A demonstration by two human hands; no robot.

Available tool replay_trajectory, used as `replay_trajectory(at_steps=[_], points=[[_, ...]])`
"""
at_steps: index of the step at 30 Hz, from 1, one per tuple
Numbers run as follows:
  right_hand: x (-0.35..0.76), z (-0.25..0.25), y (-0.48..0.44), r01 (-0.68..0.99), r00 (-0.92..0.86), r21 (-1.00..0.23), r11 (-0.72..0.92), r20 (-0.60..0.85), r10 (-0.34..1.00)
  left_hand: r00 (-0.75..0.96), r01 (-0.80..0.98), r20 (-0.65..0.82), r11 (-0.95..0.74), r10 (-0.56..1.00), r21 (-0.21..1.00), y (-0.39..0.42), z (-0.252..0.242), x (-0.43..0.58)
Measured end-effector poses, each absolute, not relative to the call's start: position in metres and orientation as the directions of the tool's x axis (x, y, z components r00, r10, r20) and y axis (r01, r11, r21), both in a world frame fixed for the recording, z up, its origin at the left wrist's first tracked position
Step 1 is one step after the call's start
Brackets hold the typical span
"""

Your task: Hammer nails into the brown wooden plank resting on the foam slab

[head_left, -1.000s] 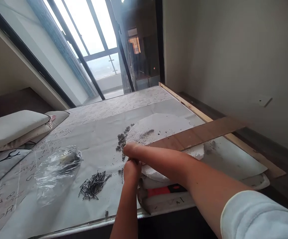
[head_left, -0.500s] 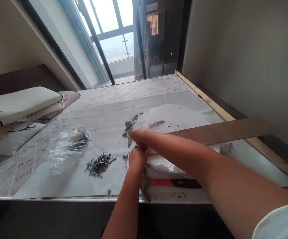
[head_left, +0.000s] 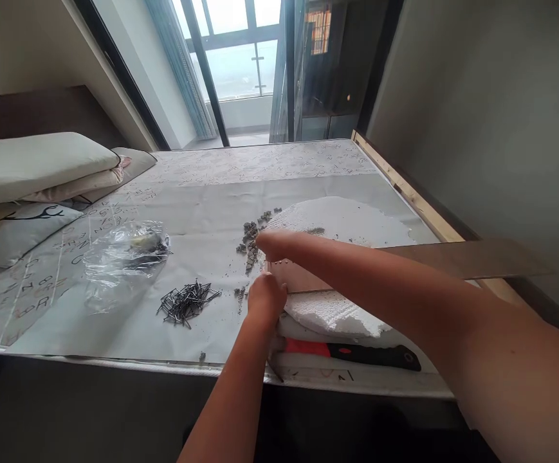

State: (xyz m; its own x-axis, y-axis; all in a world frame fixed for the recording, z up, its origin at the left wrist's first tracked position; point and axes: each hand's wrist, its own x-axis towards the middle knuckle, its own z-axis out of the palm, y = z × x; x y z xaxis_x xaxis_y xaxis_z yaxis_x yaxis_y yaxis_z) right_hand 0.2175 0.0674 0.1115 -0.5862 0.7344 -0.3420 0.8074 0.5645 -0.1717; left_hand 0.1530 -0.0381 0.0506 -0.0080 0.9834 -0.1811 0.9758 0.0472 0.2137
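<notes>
A long brown board [head_left: 453,258] lies across a round white foam piece [head_left: 351,218], its near end between my hands. My left hand [head_left: 265,296] is closed on the board's left end, thumb on its top face. Just beyond it, my right hand [head_left: 272,244] is at the board's far left corner, its fingers hidden behind the wrist. Small dark holes or nail heads show on the board near the end. Left of the hands lie grey crumbs [head_left: 250,241]. A hammer with a red and black handle [head_left: 356,352] rests on the near side, its head partly hidden.
A pile of nails [head_left: 187,302] and a clear plastic bag [head_left: 127,257] lie on the grey sheet [head_left: 202,218] to the left. Pillows [head_left: 42,164] are stacked at the far left. A wooden rail [head_left: 404,186] runs along the bed's right side.
The view has shifted, and more of the hammer handle shows. The board's left end, with its small dark marks, is now visible between my hands, and my right forearm lies further right.
</notes>
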Motion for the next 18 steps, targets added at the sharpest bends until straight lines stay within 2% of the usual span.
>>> replay_trajectory(at_steps=[3, 5, 7, 8, 10, 11, 12, 13, 15, 18], points=[[0.222, 0.134, 0.067, 0.848, -0.516, -0.117, 0.516, -0.401, 0.757, 0.01, 0.972, -0.155, 0.027, 0.988, 0.234, -0.038, 0.05, 0.149], [0.228, 0.145, 0.067, 0.856, -0.507, -0.153, 0.494, -0.437, 0.743, 0.026, 0.955, -0.14, 0.017, 0.99, 0.295, -0.036, 0.051, 0.144], [0.237, 0.152, 0.063, 0.842, -0.535, -0.234, 0.486, -0.47, 0.702, -0.008, 0.897, -0.06, 0.033, 0.998, 0.442, -0.033, 0.054, 0.138], [0.241, 0.154, 0.059, 0.828, -0.559, -0.279, 0.486, -0.479, 0.677, -0.049, 0.829, -0.001, 0.041, 0.999, 0.558, -0.032, 0.056, 0.136], [0.245, 0.156, 0.049, 0.798, -0.602, -0.344, 0.495, -0.489, 0.631, -0.142, 0.559, 0.044, 0.043, 0.989, 0.828, -0.03, 0.062, 0.136], [0.246, 0.157, 0.044, 0.786, -0.618, -0.36, 0.503, -0.487, 0.617, -0.16, 0.359, 0.0, 0.059, 0.987, 0.931, -0.029, 0.064, 0.137], [0.245, 0.158, 0.039, 0.777, -0.629, -0.363, 0.514, -0.479, 0.612, -0.135, 0.144, -0.082, 0.101, 0.987, 0.984, -0.028, 0.067, 0.139], [0.243, 0.159, 0.035, 0.771, -0.637, -0.357, 0.528, -0.463, 0.616, -0.077, -0.054, -0.173, 0.169, 0.982, 0.984, -0.027, 0.069, 0.14], [0.24, 0.158, 0.029, 0.761, -0.649, -0.335, 0.556, -0.403, 0.645, 0.036, -0.329, -0.307, 0.301, 0.951, 0.895, -0.025, 0.072, 0.143], [0.241, 0.15, 0.027, 0.758, -0.649, -0.278, 0.59, -0.243, 0.721, 0.025, -0.521, -0.378, 0.335, 0.925, 0.785, -0.021, 0.073, 0.141]])
